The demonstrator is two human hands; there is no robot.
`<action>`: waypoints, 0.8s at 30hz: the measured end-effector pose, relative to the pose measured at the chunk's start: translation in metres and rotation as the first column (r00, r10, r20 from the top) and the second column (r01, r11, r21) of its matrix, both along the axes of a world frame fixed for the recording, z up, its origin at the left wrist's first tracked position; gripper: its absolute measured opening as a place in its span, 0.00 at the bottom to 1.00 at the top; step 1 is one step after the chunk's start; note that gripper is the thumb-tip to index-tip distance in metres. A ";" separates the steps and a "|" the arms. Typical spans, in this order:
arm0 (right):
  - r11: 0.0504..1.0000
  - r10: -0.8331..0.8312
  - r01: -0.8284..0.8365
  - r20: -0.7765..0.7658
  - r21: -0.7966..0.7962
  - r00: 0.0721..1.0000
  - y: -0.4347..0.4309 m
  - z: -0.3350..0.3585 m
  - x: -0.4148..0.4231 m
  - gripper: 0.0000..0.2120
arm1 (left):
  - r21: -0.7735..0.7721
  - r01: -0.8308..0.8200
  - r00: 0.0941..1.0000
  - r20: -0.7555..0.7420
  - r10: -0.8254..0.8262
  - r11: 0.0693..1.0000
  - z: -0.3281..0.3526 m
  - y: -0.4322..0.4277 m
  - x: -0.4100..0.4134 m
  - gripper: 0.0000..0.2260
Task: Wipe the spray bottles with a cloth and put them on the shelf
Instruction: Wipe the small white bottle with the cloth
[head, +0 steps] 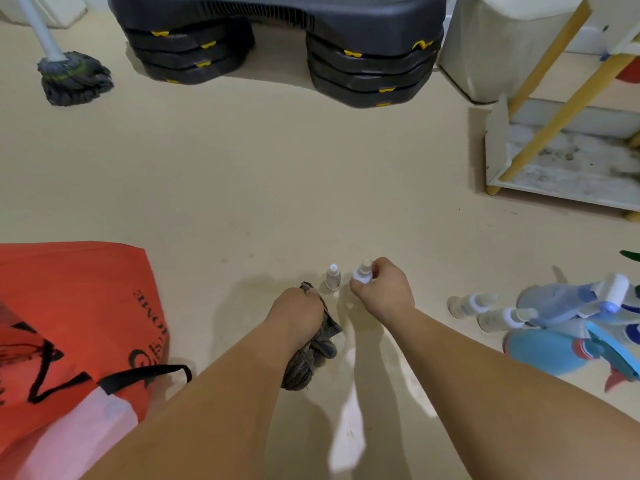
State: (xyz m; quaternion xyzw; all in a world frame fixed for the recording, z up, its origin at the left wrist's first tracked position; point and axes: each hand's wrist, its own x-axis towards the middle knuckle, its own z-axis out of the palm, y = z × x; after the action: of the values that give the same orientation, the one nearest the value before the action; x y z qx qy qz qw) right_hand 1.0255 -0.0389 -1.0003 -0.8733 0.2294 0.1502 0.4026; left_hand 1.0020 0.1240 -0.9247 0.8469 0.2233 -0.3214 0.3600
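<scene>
My right hand (pixel 382 291) grips a small white spray bottle (pixel 362 273) by its top, just above the beige floor. Right beside it, a small clear bottle with a white cap (pixel 333 278) stands upright on the floor. My left hand (pixel 299 311) holds a crumpled grey cloth (pixel 313 351) that hangs below it, close to the clear bottle. Two more small bottles (pixel 467 304) (pixel 502 318) lie at the right next to larger blue spray bottles (pixel 568 327). The shelf (pixel 540 181), white with yellow legs, stands at the right; its lowest board is stained.
A red bag with black straps (pixel 76 327) lies at the left. Black stacked step platforms (pixel 277 46) sit at the back, a grey mop (pixel 72 77) at the far left. Open beige floor lies between my hands and the shelf.
</scene>
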 end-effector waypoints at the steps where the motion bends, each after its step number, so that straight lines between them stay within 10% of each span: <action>1: 1.000 -0.014 0.014 0.016 0.011 1.000 -0.004 0.005 -0.001 0.09 | -0.038 -0.023 1.000 -0.006 0.022 0.999 0.004 0.000 0.000 0.19; 24: 0.989 0.080 -0.129 0.478 0.071 0.875 -0.037 0.295 -0.065 0.10 | -0.709 -0.229 0.882 0.138 0.450 0.667 0.252 -0.031 -0.038 0.08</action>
State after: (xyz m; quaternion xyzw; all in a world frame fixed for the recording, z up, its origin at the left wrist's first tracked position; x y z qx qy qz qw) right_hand 0.9604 -0.0758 -0.7052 -0.8732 0.0688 -0.0350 0.4811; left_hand 0.9639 0.0934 -0.6731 0.6389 0.1895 -0.1730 0.7253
